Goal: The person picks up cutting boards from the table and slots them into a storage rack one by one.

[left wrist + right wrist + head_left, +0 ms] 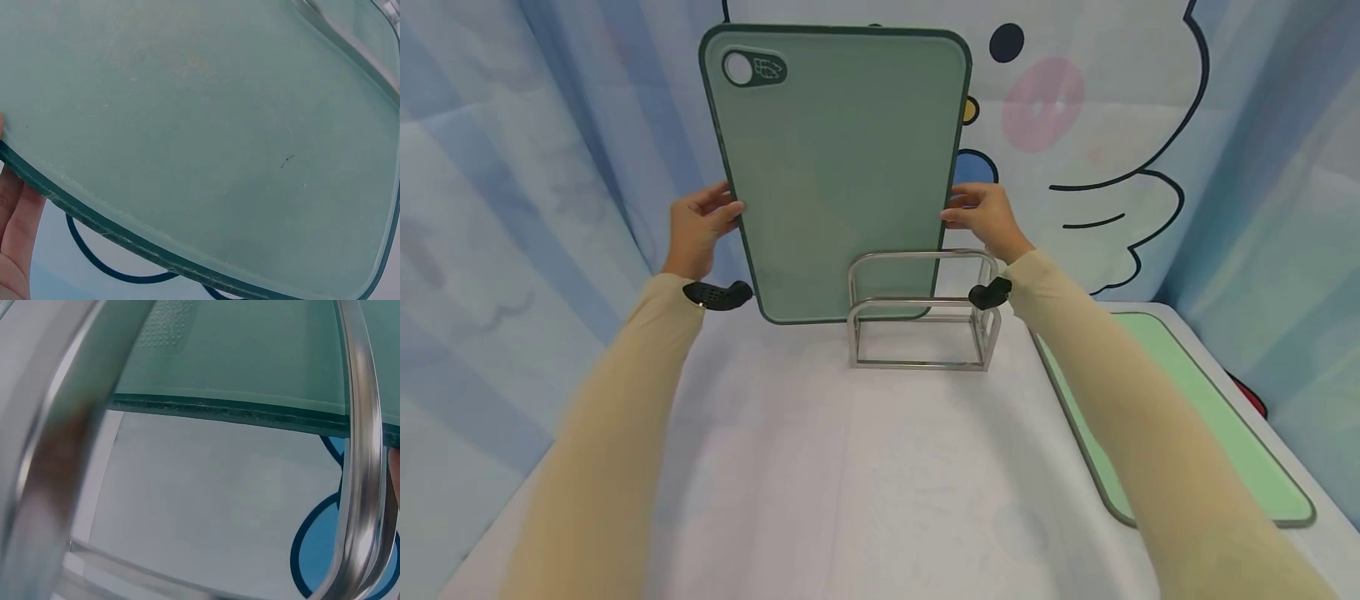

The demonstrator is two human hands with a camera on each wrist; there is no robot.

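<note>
The left hand (696, 229) and right hand (985, 217) hold up a big green board (842, 183), one on each side. Each grip is nearly closed, pinching the edge between thumb and fingers. The board tilts a bit, its low right part behind shiny bars of a metal rack (922, 364) on the white worktop (820, 467). A lighter green board (1217, 400) lies flat on the right.

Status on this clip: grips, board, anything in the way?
Left grip, right grip: holding opposite side edges. Board upright. Rack bars in front of its lower right corner.
</note>
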